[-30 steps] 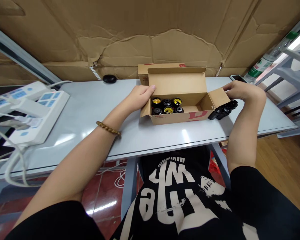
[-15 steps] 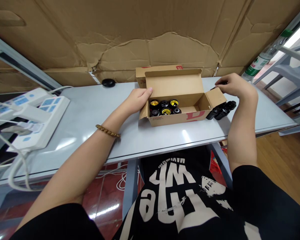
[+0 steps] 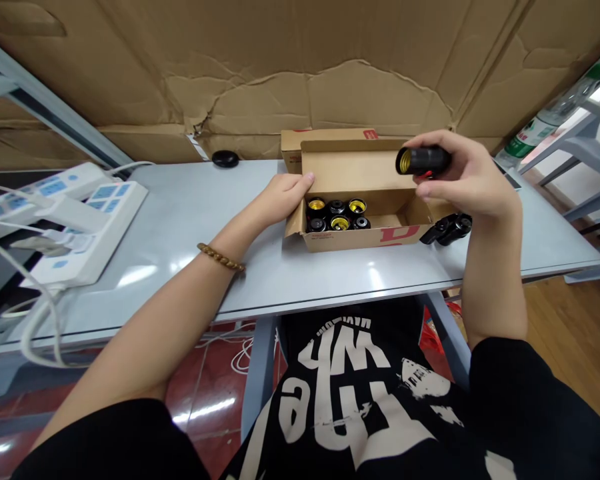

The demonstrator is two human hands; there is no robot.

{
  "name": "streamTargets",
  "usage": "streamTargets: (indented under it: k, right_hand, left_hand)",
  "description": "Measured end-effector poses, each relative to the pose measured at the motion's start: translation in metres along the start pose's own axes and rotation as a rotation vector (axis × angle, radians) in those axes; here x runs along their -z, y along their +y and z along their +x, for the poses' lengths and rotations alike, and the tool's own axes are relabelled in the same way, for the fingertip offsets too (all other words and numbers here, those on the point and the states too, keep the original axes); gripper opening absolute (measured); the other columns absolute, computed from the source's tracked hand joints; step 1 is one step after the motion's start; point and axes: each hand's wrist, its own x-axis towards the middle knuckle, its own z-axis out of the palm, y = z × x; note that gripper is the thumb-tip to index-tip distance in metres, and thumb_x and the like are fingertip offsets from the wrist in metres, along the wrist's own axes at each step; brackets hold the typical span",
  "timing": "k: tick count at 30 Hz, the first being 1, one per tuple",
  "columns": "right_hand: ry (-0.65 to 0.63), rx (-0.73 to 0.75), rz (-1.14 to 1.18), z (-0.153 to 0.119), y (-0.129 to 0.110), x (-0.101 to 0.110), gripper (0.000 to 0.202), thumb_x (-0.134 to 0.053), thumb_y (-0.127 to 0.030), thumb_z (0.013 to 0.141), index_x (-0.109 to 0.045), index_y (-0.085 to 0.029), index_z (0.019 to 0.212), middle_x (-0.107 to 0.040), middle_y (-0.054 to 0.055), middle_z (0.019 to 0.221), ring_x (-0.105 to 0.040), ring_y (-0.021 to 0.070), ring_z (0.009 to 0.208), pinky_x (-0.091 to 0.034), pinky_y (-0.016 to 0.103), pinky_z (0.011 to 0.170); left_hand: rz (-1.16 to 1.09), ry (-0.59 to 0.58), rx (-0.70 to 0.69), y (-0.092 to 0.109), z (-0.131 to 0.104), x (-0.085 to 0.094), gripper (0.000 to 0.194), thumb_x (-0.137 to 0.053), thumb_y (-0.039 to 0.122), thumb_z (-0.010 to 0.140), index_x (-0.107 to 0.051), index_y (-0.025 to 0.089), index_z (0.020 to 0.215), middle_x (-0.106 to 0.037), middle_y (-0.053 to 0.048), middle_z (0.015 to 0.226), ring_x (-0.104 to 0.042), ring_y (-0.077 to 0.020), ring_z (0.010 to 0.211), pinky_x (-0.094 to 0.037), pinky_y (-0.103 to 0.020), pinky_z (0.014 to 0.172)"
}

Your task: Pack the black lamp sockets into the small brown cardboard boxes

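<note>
My right hand [image 3: 460, 170] is closed on a black lamp holder [image 3: 424, 161], raised above the right end of an open cardboard box [image 3: 400, 237]. The holder lies sideways, its gold screw thread facing left and a red part showing underneath. With thumb and fingers my left hand [image 3: 283, 195] grips the box's left end by its flap. Several black lamp holders [image 3: 339, 223] stand in the left half of the box, some showing gold threads, others dark ends. Beside the box's right end, more black lamp holders [image 3: 447, 229] lie on the table, partly behind my right wrist.
A second cardboard box [image 3: 291, 141] stands behind the open one on the grey table [image 3: 190, 207]. White power strips [image 3: 95, 233] with cables lie at the left. A round black object [image 3: 225, 159] sits near the cardboard backing. A green-labelled bottle [image 3: 530, 137] stands at the far right.
My right hand has come up and left from beside the box, bringing a lamp holder into sight. My left hand keeps its grip on the box. The camera view has shifted slightly.
</note>
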Motion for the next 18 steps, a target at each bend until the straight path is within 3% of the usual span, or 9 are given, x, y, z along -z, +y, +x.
streamTargets:
  k: [2,5,7,10,13,18]
  right_hand:
    - [-0.060,0.008,-0.039,-0.002,-0.002,-0.010,0.064,-0.108,-0.055,0.080,-0.083,-0.027,0.132,-0.080,0.006,0.114,-0.071,0.0183,0.075,-0.064,0.040,0.074]
    - [-0.086,-0.008,-0.094,-0.001,0.001,-0.025,0.057,-0.097,-0.065,0.089,-0.080,-0.026,0.127,-0.077,0.003,0.097,-0.069,0.0204,0.066,-0.063,0.042,0.066]
    - [-0.090,0.039,-0.198,0.002,0.006,-0.033,0.054,-0.091,-0.068,0.092,-0.079,-0.025,0.123,-0.077,0.004,0.093,-0.072,0.0247,0.074,-0.065,0.044,0.072]
    - [-0.085,0.146,-0.377,0.005,0.012,-0.042,0.042,-0.084,-0.060,0.095,-0.078,-0.024,0.116,-0.081,0.007,0.103,-0.075,0.0295,0.093,-0.065,0.048,0.089]
    - [-0.114,0.179,-0.428,0.006,0.016,-0.050,0.037,-0.079,-0.054,0.095,-0.077,-0.022,0.114,-0.082,0.008,0.106,-0.073,0.0294,0.094,-0.063,0.048,0.091]
    - [-0.231,0.142,-0.334,0.006,0.017,-0.060,0.052,-0.076,-0.061,0.099,-0.075,-0.021,0.132,-0.084,0.014,0.128,-0.077,0.0351,0.113,-0.064,0.053,0.101]
  left_hand:
    - [-0.003,-0.001,-0.002,-0.001,0.000,0.000,0.052,-0.039,0.060,0.113,-0.046,0.024,0.075,-0.070,-0.006,0.088,-0.060,-0.0244,0.090,-0.053,-0.036,0.088]
    - [0.005,-0.002,0.005,-0.001,0.000,0.000,0.054,-0.039,0.063,0.112,-0.049,0.024,0.076,-0.071,-0.007,0.090,-0.060,-0.0248,0.091,-0.053,-0.037,0.089]
    - [0.014,-0.003,0.015,-0.002,0.000,0.000,0.055,-0.039,0.065,0.112,-0.048,0.024,0.076,-0.070,-0.007,0.090,-0.060,-0.0251,0.091,-0.053,-0.037,0.089]
    - [0.022,0.000,0.019,-0.004,0.000,0.001,0.056,-0.040,0.065,0.113,-0.047,0.025,0.074,-0.069,-0.007,0.089,-0.060,-0.0253,0.091,-0.053,-0.038,0.088]
    - [0.028,0.002,0.014,-0.004,0.001,0.001,0.055,-0.040,0.063,0.113,-0.046,0.025,0.074,-0.069,-0.007,0.087,-0.059,-0.0248,0.090,-0.053,-0.038,0.088]
    - [0.011,-0.005,0.020,-0.003,0.000,0.000,0.053,-0.040,0.062,0.112,-0.044,0.025,0.075,-0.068,-0.006,0.087,-0.057,-0.0236,0.087,-0.052,-0.037,0.087]
